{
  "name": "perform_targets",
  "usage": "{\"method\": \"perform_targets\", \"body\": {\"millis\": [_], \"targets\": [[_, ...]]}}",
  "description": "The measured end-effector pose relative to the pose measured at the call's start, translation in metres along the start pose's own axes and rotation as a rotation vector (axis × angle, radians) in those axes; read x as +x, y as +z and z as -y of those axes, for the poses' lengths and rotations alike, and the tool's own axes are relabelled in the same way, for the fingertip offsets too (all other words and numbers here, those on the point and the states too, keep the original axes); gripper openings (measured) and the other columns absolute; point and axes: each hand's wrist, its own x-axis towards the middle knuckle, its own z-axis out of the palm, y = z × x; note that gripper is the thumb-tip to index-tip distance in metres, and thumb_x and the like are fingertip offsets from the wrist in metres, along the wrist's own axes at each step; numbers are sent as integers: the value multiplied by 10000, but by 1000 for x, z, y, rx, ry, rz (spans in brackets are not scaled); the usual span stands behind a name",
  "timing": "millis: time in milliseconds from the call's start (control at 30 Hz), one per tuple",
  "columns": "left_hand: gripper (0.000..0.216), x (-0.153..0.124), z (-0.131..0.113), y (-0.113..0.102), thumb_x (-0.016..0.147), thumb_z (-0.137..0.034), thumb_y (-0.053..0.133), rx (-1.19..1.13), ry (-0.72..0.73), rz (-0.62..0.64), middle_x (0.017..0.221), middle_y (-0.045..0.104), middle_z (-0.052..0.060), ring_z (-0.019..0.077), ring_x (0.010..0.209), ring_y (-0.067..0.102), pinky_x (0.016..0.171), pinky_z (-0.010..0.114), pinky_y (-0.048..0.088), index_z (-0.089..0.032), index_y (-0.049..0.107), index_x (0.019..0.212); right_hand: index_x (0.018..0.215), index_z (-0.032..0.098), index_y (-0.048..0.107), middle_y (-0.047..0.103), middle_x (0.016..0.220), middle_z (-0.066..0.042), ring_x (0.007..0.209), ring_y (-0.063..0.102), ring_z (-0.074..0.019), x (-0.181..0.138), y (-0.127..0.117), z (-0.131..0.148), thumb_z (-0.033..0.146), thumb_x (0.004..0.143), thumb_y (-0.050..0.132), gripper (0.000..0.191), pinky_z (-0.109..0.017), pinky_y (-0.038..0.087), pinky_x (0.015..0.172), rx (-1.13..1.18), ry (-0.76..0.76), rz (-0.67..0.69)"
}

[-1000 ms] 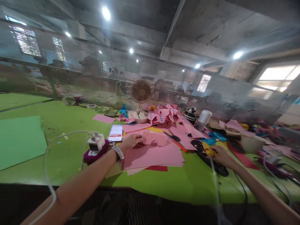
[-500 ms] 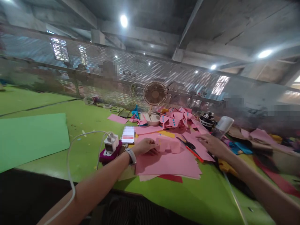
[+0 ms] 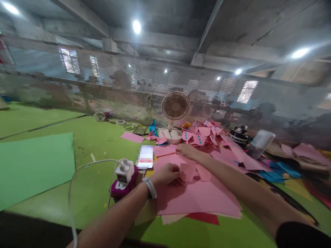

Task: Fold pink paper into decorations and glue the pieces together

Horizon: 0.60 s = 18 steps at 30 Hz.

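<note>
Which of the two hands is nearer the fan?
The right hand, bare-wristed, by the pink strip in front of the fan. The left hand, with a strap round its wrist, is farther off, at the pink piece.

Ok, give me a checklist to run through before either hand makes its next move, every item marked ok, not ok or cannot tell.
1. Left hand at the small pink piece: ok, its fingers are at the piece's left edge.
2. Right hand holding something: cannot tell, its fingertips are too unclear.
3. Pink sheets fully in view: not ok, the right forearm crosses in front of them.
4. Phone clear of both hands: ok, it lies left of the sheets, apart from them.
5. Looped white cable off the pink sheets: ok, it runs to their left.
6. Fan upright: ok, it stands beyond the sheets.
</note>
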Motion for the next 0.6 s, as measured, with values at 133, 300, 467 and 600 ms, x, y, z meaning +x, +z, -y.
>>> {"method": "perform_targets", "body": {"millis": [133,300,467,600], "targets": [[396,-1,-2,0,592,-474,727,33,-2,40,593,645,39,156,523,619,555,285,477,-146,523,680,916,124,654,668,925,-107,924,599,-207,11,12,-2,250,805,601,177,-253,411,773,-6,-29,16],[423,1,-1,-1,591,-501,720,41,-17,65,635,653,54,151,538,622,549,274,472,-137,553,729,925,112,651,651,954,-123,944,589,-216,18,18,-6,244,793,616,190,-271,410,801,-9,-54,34],[485,3,3,-1,555,-560,711,10,-1,77,629,648,54,153,534,621,561,289,481,-134,542,715,912,100,660,659,925,-124,897,600,-210,21,14,-6,217,784,616,179,-262,421,756,2,-79,67],[497,4,3,-1,531,-560,725,9,-12,52,617,643,49,158,532,623,557,294,484,-140,523,705,875,129,672,676,904,-85,870,605,-188,25,8,-9,213,763,637,145,-238,422,722,20,-91,94]]}}
